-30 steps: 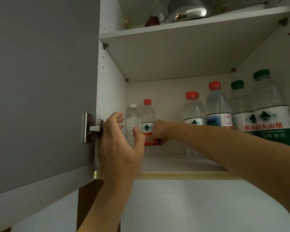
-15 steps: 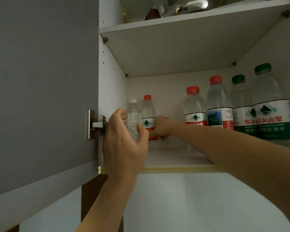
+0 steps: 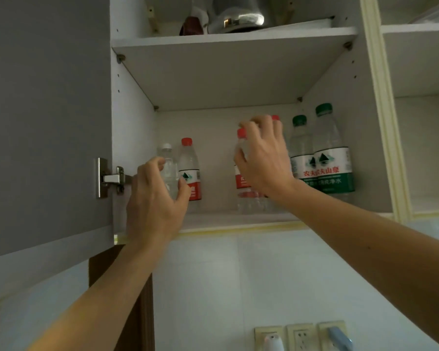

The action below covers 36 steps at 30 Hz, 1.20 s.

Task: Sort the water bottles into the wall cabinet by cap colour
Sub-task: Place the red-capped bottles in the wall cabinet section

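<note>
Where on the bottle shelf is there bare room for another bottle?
Bare shelf shows between the left red-capped bottle and the one under the right hand. The right end is crowded: two green-capped bottles stand close together.

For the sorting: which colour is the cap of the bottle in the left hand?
White, on the clear bottle in the head view.

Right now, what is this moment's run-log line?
left hand: grips white-capped bottle | right hand: on red-capped bottle, grip unclear | green-capped bottles: rightmost | sorting unfinished
</note>
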Motion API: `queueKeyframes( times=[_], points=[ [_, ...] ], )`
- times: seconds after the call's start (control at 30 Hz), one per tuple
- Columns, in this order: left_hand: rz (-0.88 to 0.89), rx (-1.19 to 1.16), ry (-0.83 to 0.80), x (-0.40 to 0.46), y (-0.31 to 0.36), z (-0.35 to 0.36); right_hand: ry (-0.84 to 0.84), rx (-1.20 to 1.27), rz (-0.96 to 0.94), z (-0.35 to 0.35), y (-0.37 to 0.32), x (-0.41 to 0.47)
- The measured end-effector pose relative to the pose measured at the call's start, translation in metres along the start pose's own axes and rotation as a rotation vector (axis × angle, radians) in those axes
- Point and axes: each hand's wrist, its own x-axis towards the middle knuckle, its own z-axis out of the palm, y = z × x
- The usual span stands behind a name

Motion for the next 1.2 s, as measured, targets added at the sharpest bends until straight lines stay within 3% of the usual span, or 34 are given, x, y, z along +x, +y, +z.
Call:
queueKeyframes(
  times=[0.2,0.33,0.6,0.77,0.9,1.2],
  points=[
    [-0.108,-0.031,-0.331,0.014,0.011,0.012,-0.1,0.053,0.407,-0.008,0.037,-0.035],
    [-0.138,-0.199,-0.566,0.045,0.04,0.04,-0.169,0.062,0.444,-0.004,0.041,-0.039],
    [-0.144,-0.513,-0.85,0.082,0.061,0.108,-0.131,0.018,0.392,-0.001,0.046,-0.035],
    [-0.07,-0.638,-0.796,0.082,0.056,0.132,-0.145,-0.006,0.389,0.0,0.047,-0.036],
    [-0.071,-0.66,-0.791,0.085,0.048,0.134,-0.251,-0.015,0.408,0.001,0.049,-0.037],
    [-0.107,-0.229,-0.748,0.09,0.01,0.129,-0.389,0.197,0.52,0.0,0.056,-0.03]
  ],
)
